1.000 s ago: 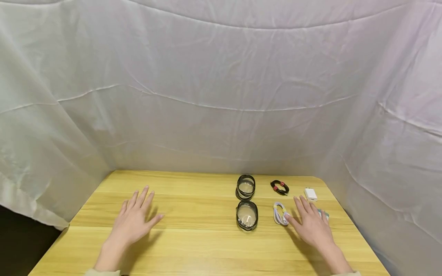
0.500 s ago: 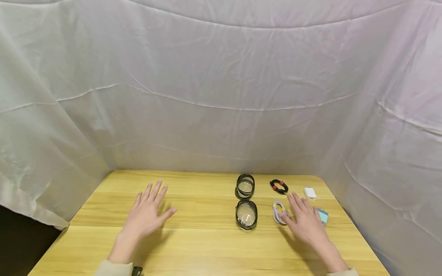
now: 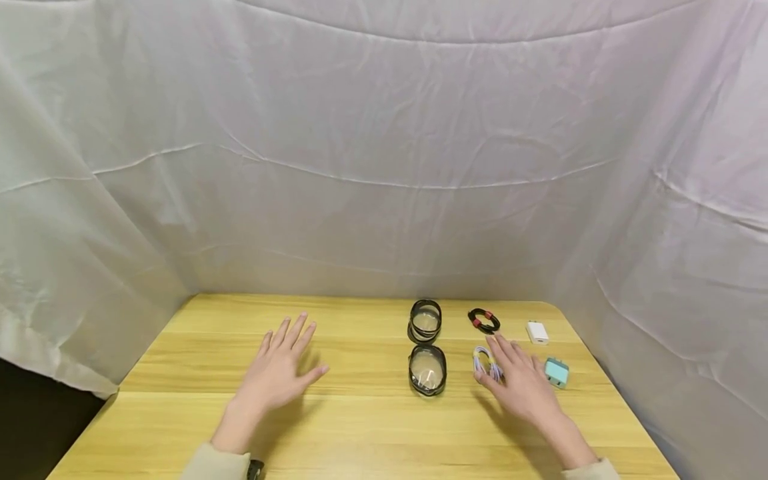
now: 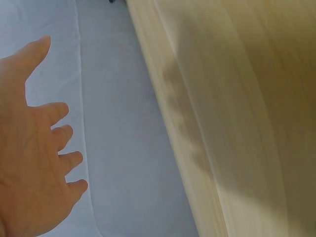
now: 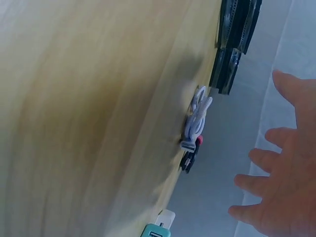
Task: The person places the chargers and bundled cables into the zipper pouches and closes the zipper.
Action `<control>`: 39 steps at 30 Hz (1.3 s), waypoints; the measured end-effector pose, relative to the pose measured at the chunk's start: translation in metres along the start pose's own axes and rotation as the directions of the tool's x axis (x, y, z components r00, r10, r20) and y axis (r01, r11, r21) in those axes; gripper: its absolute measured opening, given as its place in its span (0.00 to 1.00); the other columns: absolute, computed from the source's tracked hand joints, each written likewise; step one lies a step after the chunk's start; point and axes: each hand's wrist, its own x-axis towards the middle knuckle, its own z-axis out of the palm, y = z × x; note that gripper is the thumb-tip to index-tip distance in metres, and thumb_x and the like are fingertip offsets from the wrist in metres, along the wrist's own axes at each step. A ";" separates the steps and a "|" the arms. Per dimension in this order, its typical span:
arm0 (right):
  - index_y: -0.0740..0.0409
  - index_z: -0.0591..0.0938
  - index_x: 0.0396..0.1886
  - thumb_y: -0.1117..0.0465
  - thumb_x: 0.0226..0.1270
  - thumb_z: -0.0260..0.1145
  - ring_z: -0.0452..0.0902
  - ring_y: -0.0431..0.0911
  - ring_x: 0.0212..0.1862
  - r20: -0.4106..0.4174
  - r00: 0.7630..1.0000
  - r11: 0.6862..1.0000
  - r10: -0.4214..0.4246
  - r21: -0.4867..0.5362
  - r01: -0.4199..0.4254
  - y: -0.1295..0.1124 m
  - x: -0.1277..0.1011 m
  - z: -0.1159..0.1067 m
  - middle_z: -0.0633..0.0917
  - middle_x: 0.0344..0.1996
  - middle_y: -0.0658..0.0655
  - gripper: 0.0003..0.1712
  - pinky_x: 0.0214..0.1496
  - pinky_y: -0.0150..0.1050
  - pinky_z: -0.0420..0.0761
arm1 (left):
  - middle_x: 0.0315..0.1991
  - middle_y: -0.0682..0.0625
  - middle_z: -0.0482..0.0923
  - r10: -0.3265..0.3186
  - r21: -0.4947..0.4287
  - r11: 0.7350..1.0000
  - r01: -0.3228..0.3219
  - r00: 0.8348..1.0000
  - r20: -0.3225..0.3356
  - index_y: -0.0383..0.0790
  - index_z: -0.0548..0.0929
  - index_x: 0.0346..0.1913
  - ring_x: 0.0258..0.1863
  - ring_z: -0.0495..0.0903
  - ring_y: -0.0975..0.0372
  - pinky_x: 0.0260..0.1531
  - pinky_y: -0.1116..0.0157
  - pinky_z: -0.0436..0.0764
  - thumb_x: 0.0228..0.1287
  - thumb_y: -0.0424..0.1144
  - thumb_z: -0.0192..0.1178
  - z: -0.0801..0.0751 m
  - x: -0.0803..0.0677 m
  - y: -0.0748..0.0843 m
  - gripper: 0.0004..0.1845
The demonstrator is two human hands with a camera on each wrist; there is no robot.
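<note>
Evidently, from the head view, your left hand is spread above the worktop, and your right hand, thumb held out, hovers partly over the coiled white cable, beside the teal adapter. Two clear cases lie left of that cable; pale curtain hangs behind the wood-grained surface. Through the left wrist view, your fingers splay well apart from the wood. By the right wrist view, your separated fingers are clear of the cable, which lies on the worktop.
</note>
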 end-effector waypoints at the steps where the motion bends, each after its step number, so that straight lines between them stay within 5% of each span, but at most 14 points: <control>1: 0.59 0.61 0.82 0.37 0.74 0.63 0.57 0.72 0.76 0.000 1.000 1.000 -0.006 -0.003 0.006 0.000 0.000 0.001 0.60 0.80 0.65 0.48 0.74 0.77 0.50 | 0.84 0.43 0.44 0.009 0.003 1.000 -0.009 1.000 0.003 0.40 0.61 0.81 0.81 0.46 0.39 0.77 0.35 0.47 0.71 0.63 0.60 0.002 0.001 0.002 0.46; 10: 0.60 0.65 0.80 0.42 0.72 0.68 0.64 0.73 0.72 0.019 0.998 0.998 -0.066 0.016 0.066 0.006 0.000 0.007 0.64 0.78 0.67 0.46 0.74 0.71 0.62 | 0.84 0.46 0.43 0.071 0.016 0.997 -0.072 0.996 0.045 0.43 0.58 0.82 0.82 0.46 0.42 0.77 0.38 0.48 0.71 0.68 0.56 0.016 0.013 0.021 0.47; 22: 0.61 0.68 0.78 0.44 0.69 0.71 0.66 0.73 0.71 0.061 0.989 0.991 -0.134 0.022 0.133 0.011 0.004 0.013 0.68 0.76 0.67 0.45 0.71 0.72 0.65 | 0.84 0.48 0.42 0.162 0.001 0.987 -0.163 0.980 0.112 0.45 0.58 0.83 0.82 0.48 0.42 0.78 0.39 0.47 0.72 0.69 0.54 0.036 0.036 0.055 0.46; 39: 0.58 0.63 0.81 0.42 0.72 0.68 0.60 0.71 0.76 0.133 0.969 0.976 -0.208 0.091 0.197 -0.011 0.017 0.026 0.65 0.78 0.67 0.47 0.77 0.68 0.58 | 0.85 0.50 0.42 0.251 -0.024 0.968 -0.251 0.946 0.207 0.47 0.57 0.83 0.83 0.46 0.45 0.80 0.44 0.45 0.72 0.68 0.53 0.059 0.060 0.094 0.46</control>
